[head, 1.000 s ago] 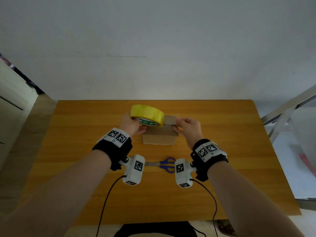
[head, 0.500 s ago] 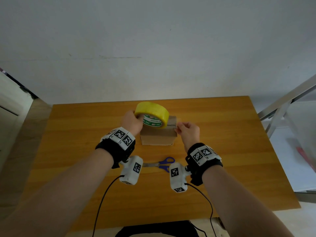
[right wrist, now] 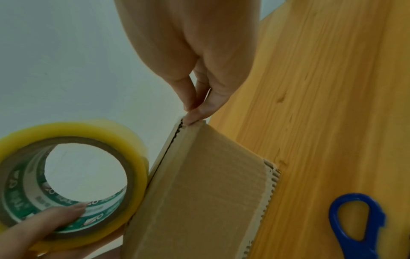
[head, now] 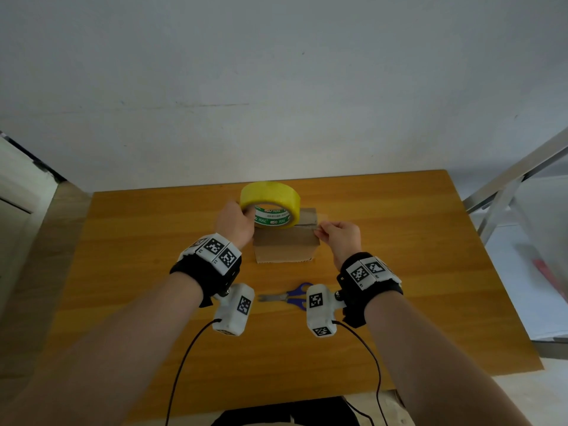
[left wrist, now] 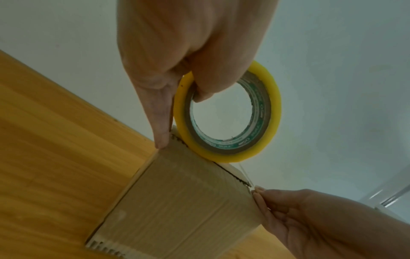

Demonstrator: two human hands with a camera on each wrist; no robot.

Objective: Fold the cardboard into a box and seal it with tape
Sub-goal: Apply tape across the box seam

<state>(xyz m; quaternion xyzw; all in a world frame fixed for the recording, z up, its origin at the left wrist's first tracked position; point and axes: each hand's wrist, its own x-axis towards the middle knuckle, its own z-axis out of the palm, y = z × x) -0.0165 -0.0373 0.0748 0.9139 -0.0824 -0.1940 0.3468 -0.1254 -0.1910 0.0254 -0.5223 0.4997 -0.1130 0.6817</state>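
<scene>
Left hand (head: 235, 222): grasping the tape roll (head: 270, 204), thumb hooked inside the core and fingers over the outer face; in the left wrist view one straight fingertip also touches the box's top left corner.
Tape roll: yellow, with a green printed core, held on edge at the left end of the box top, its rim touching the cardboard.
Box (head: 285, 244): folded cardboard, standing on the worktop (head: 399, 272) between the two hands, top flaps closed with a dark seam showing along the top in both wrist views.
Tape strip (left wrist: 244, 172): clear, seen only as a thin line from the roll toward the right corner; how much of it is stuck down I cannot tell.
Right hand (head: 339, 238): thumb and forefinger pinching the free end of the tape at the box's top right corner.
Scissors (head: 290, 298): blue-handled, lying on the worktop just in front of the box, near the wrists.
Handling, as a judgement: the box looks light and hollow, stiff at folds and corners but likely to buckle mid-flap, so press at edges and brace a corner. The roll is rigid and best held through its core. The strip is thin, sticky and prone to twisting; keep it taut by its very end.
</scene>
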